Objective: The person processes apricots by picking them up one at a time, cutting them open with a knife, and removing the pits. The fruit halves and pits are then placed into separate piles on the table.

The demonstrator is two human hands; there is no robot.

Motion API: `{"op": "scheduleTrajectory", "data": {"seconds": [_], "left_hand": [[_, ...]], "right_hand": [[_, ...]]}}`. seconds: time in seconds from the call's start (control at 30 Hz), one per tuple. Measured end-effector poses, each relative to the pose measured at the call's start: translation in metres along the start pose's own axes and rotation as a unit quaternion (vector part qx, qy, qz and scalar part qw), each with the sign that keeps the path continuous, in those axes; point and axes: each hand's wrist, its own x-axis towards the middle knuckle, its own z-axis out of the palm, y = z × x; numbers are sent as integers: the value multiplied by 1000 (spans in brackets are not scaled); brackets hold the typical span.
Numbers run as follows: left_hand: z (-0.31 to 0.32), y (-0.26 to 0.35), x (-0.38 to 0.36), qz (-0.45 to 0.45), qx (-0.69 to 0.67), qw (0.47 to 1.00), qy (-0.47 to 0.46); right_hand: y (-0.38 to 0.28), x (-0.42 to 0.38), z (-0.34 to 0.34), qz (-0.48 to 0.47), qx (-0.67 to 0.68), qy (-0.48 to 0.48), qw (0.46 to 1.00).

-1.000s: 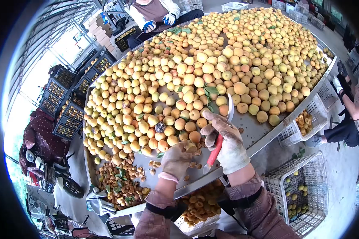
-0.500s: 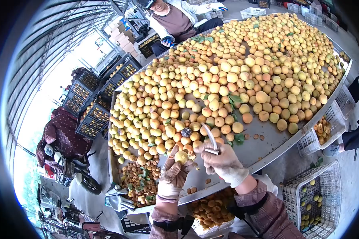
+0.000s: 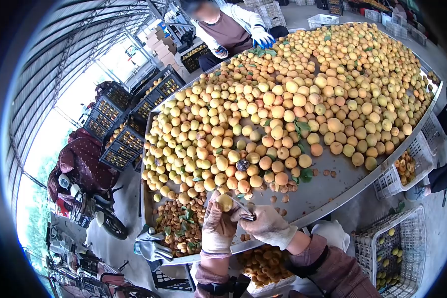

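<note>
My left hand (image 3: 218, 227), in a soiled work glove, is closed around a yellow apricot (image 3: 224, 202) near the table's front edge. My gloved right hand (image 3: 267, 226) grips a small knife (image 3: 247, 215), its blade right at the apricot's right side. Beyond both hands spreads a large heap of whole apricots (image 3: 288, 99), with one dark, rotten-looking fruit (image 3: 242, 165) among them. Left of my left hand lies a pile of brown apricot scraps (image 3: 179, 226) mixed with leaves. Below my wrists stands a crate filled with orange apricot halves (image 3: 265, 265).
A metal-rimmed table (image 3: 328, 196) carries the heap. Spare gloves (image 3: 153, 246) hang over its left corner. White crates (image 3: 390, 243) stand on the right, dark crates (image 3: 116, 107) on the left beside a covered motorbike (image 3: 87, 169). Across the table sits a person (image 3: 228, 32) in gloves.
My right hand has moved left and down, bringing the knife from above the fruit to the apricot. The person opposite has lowered a hand to the heap. My view has shifted slightly.
</note>
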Motion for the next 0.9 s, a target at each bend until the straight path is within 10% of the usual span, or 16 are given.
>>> {"op": "scheduleTrajectory", "data": {"seconds": [0.9], "left_hand": [[11,-11,-5,31,9,999,34]], "right_hand": [[-8,2,-3,16,-196,8,981]]}}
